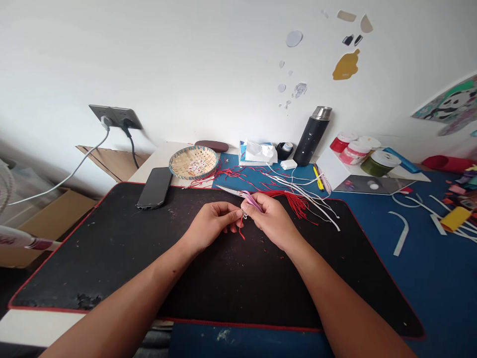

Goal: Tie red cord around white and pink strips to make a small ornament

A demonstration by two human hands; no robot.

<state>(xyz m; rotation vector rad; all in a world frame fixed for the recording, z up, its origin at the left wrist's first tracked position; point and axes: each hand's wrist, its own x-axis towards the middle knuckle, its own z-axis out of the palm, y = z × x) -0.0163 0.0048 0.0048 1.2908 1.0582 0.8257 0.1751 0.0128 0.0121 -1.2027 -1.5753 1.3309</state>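
Over the black mat (223, 278), my left hand (210, 226) pinches a short red cord (241, 232) with a small white loop (245, 216) beside it. My right hand (275, 219) is closed around purple-handled scissors (253, 201), whose metal blades point left above my left fingers. The right fingertips also meet the cord, but whether they grip it cannot be made out. Just beyond the right hand lie a bundle of red cords (296, 203) and several white cords (316, 199).
A woven basket (175, 171) with small red-and-white pieces stands at the back, near a black phone (154, 189). Behind are a tissue box (257, 154), a black thermos (312, 139) and a yellow cutter (318, 177). Cord spools (380, 163) and paper scraps (456, 219) sit at the right.
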